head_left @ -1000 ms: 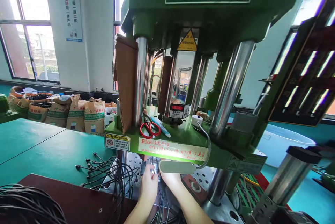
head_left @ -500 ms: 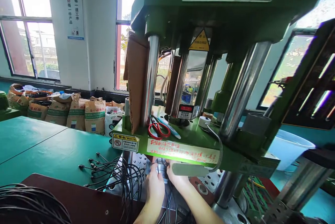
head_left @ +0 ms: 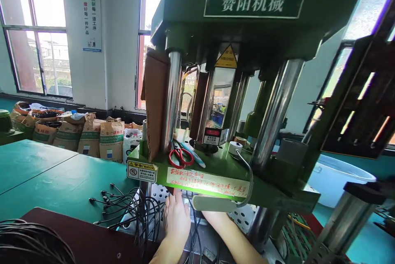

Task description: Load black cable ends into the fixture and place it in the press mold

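Left hand (head_left: 176, 222) was under the green injection press (head_left: 216, 169) | right hand (head_left: 214, 217) just beside it | grip: couldn't tell | black cables (head_left: 145, 210) alongside

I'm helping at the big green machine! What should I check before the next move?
Left hand out from under the green plate: not ok, it is under the plate.
Right hand out from under the plate: not ok, and the lamp partly hides it.
Something held in the right hand: cannot tell.
Scissors lying on the plate, away from the hands: ok.
Black cables bunched beside the left hand, with their plug ends over the table: ok.
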A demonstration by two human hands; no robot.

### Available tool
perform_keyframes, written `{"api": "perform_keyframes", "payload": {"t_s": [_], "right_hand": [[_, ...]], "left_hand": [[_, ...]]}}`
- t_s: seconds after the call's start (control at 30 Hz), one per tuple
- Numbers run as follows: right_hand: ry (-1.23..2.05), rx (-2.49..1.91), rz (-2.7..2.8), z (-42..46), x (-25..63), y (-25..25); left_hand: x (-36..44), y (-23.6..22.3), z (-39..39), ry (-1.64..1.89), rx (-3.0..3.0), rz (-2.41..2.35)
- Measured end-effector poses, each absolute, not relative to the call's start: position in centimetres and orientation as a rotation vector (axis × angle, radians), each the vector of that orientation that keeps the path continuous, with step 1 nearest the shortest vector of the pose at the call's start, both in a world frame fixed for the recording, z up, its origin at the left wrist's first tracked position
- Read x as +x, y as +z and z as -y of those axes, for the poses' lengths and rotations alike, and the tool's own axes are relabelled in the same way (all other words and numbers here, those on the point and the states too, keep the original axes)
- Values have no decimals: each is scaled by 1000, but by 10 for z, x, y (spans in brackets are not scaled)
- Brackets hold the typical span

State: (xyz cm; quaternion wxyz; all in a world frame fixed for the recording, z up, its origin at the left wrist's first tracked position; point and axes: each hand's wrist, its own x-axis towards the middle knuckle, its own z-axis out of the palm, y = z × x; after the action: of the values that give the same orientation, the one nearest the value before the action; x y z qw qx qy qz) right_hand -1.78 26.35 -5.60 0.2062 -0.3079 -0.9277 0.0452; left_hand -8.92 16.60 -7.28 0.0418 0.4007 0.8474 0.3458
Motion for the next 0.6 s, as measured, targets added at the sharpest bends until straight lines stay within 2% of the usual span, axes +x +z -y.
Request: {"api": "perform_keyframes", "payload": {"t_s": [0.3, 0.6], "right_hand": [[116, -494, 2763, -264, 28, -59], [216, -519, 2725, -274, 18, -62]], "left_hand": [[-102, -81, -185, 1020, 1928, -2260], [-106, -95, -197, 933, 1819, -2362]]}}
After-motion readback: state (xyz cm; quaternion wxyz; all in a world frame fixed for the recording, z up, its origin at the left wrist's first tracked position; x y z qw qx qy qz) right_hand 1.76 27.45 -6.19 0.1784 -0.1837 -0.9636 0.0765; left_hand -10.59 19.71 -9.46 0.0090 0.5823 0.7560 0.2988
